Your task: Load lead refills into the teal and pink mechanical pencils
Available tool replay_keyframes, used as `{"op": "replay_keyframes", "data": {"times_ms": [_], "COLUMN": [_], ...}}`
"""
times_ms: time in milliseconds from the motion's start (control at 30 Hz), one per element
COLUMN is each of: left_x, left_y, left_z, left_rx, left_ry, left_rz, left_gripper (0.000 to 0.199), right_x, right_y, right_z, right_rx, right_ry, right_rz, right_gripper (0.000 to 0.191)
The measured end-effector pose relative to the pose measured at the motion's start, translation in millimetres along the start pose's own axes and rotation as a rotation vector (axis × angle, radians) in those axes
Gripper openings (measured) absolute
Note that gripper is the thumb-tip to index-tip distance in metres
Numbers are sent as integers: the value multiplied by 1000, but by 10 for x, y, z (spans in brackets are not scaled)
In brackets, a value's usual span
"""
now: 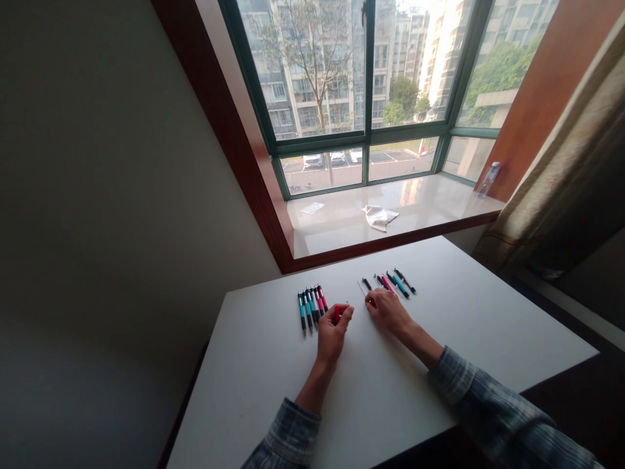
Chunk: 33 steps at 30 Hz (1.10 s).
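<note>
On the white table (254, 352), a tight row of several assembled teal, black and red pens (310, 309) lies to the left. My left hand (333, 333) pinches a small red pen part (336, 314) just right of that row. Several pens and loose parts (393, 283) lie spread out farther right, some teal, some pink, some black. My right hand (388, 311) rests curled on the tabletop, its fingertips beside a thin refill-like piece (362, 287). I cannot tell whether those fingers hold anything small.
Beyond the table's far edge is a white window sill (336, 228) with a crumpled cloth (379, 217), a flat paper packet (312, 208) and a clear plastic bottle (488, 179). A wall stands left, and a curtain (551, 176) hangs right.
</note>
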<state>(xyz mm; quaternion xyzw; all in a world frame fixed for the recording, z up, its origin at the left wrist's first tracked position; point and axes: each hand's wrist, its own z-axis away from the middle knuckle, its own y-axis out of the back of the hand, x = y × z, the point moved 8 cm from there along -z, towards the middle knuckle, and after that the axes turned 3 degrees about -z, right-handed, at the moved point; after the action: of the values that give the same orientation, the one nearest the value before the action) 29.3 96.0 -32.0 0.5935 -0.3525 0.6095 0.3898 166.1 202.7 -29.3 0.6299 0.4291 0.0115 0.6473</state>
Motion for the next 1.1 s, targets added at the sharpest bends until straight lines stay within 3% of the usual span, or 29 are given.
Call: {"op": "replay_keyframes", "data": {"times_ms": [233, 367, 567, 633, 833, 1100], "left_x": [23, 24, 63, 61, 45, 18], "left_y": [-43, -53, -68, -76, -103, -119], "left_z": [3, 14, 24, 25, 30, 17], "left_rx": [-36, -47, -80, -91, -117, -152], "left_ry": [-22, -15, -23, -11, 6, -48], "left_rz": [-28, -48, -82, -64, -31, -104], "left_gripper": [37, 33, 25, 24, 28, 39], "right_x": [27, -11, -486, -596, -705, -674], "right_y": [11, 124, 378, 415, 381, 356], "right_z": [-5, 52, 308, 366, 373, 333], "right_rx": [28, 53, 35, 40, 79, 106], "right_ry": [-6, 35, 438, 504, 562, 547], "right_rz": [-23, -78, -383, -424, -451, -354], "right_gripper": [15, 18, 37, 37, 26, 21]}}
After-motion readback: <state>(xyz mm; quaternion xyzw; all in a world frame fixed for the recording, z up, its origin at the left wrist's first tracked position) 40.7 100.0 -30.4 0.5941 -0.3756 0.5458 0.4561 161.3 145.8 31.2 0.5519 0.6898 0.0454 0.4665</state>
